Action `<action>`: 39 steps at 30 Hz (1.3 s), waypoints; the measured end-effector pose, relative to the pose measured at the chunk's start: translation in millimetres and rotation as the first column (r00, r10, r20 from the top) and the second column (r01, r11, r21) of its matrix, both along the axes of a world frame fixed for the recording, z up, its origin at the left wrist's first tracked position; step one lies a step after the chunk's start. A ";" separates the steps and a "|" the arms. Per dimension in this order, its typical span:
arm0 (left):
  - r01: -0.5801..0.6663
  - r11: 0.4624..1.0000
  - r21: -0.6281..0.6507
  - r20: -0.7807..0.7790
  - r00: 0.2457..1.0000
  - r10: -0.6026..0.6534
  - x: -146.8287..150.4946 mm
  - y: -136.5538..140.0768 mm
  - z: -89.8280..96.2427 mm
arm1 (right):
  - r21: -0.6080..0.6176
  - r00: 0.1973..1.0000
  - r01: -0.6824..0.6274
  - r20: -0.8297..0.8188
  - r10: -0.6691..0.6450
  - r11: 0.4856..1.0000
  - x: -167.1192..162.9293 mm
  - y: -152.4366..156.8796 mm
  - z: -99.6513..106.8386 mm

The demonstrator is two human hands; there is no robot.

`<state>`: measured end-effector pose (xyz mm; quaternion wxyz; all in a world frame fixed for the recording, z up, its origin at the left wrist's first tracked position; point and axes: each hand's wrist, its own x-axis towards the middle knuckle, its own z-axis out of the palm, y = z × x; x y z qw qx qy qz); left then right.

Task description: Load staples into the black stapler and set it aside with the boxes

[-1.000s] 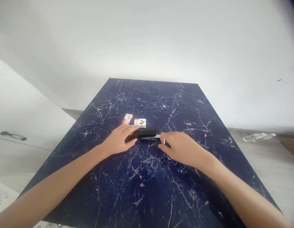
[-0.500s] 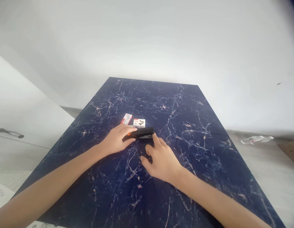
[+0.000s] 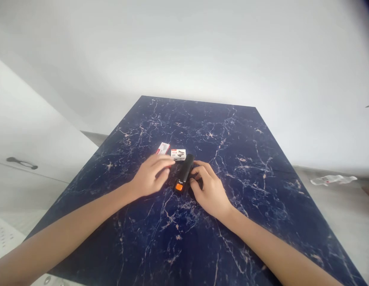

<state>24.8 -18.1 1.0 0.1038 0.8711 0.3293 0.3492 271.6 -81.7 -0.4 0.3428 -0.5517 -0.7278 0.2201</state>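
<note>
A black stapler (image 3: 186,170) with an orange patch on its near end lies on the dark blue marbled table (image 3: 220,131), its length running away from me and slightly right. Beside its right side is my right hand (image 3: 212,190), fingers bent and apart, the tips close to or against the stapler. My left hand (image 3: 151,174) hovers left of the stapler, slightly blurred, its fingers loosely curved and apart with nothing in them. Past the hands lie a small white box (image 3: 178,154) with a printed picture and a red-and-white box (image 3: 163,148), the latter partly hidden by my left hand.
The tabletop's far edge is close to a pale wall (image 3: 196,47). A white cabinet with a dark handle (image 3: 22,163) stands at the left. On the right, beyond the table, lies a crumpled clear plastic piece (image 3: 333,180).
The stapler has turned from lying crosswise to pointing away from me. My left hand has let go of it. My right hand has shifted to its right side. The view has moved slightly.
</note>
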 end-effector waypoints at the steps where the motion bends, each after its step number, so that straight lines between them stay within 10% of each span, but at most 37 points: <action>1: -0.081 0.997 0.019 -0.005 0.997 0.082 -3.1 5.9 -0.4 | -0.006 1.000 -0.010 -0.023 0.010 1.000 1.0 0.0 0.2; 5: -0.202 0.976 -0.081 -0.091 0.977 0.195 -14.7 23.2 -1.8 | -0.016 0.998 -0.047 -0.030 0.046 0.999 2.3 0.3 0.0; 15: 0.021 0.830 -0.557 0.079 0.996 0.028 7.6 -22.5 2.1 | -0.023 0.997 -0.058 -0.059 0.057 0.998 2.5 1.9 -1.3; 24: -0.073 0.975 -0.212 -0.141 0.989 0.043 1.6 -4.2 2.3 | -0.055 0.996 -0.049 -0.075 0.045 0.997 4.2 5.7 -3.1; 34: -0.227 0.921 -0.317 -0.067 0.974 0.217 -4.9 2.2 0.3 | -0.025 0.996 -0.057 -0.068 0.055 0.998 4.8 5.9 -3.7; 39: -0.283 0.951 -0.120 -0.270 0.932 0.243 -19.7 31.5 -6.9 | -0.019 0.996 -0.051 -0.070 0.049 0.999 5.1 6.7 -6.6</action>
